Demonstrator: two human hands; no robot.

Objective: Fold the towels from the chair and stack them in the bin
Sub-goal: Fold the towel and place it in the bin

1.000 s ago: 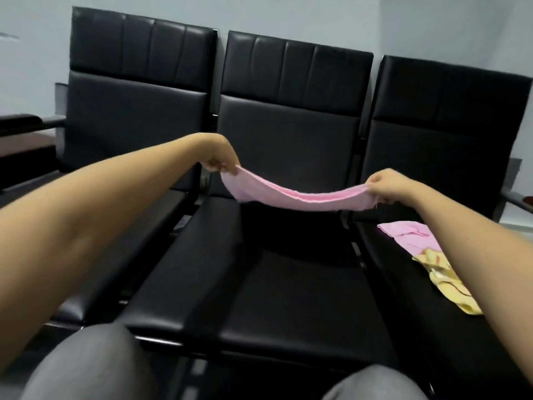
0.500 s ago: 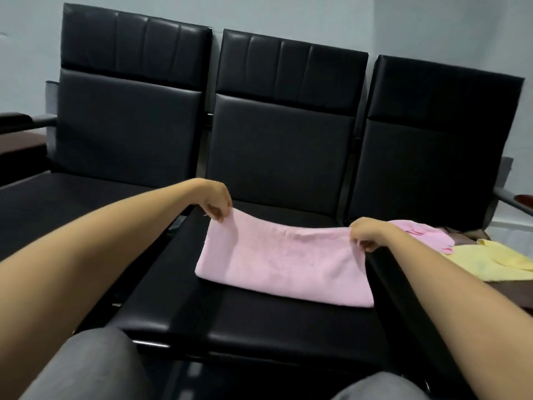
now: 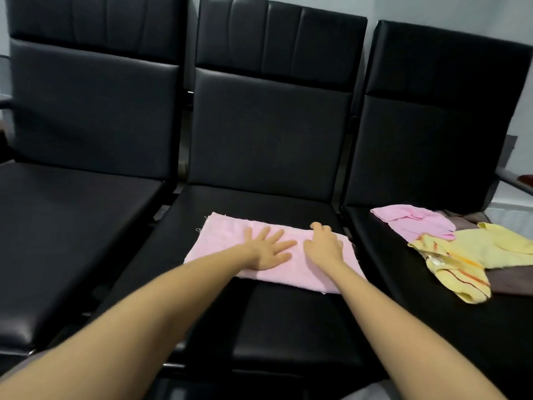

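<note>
Towel (image 3: pixel 225 243) was pressed flat by seat's (image 3: pixel 259 203) right edge | left grip (image 3: pixel 266 252), right grip (image 3: pixel 323 245) wide, nothing held | likely smoothing before folding.

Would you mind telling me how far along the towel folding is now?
Done: the flat pink towel looks folded on the middle seat. In hand: left hand and right hand press it smooth. Left: a crumpled pink towel and yellow towels wait on the right seat; no bin is visible.
</note>
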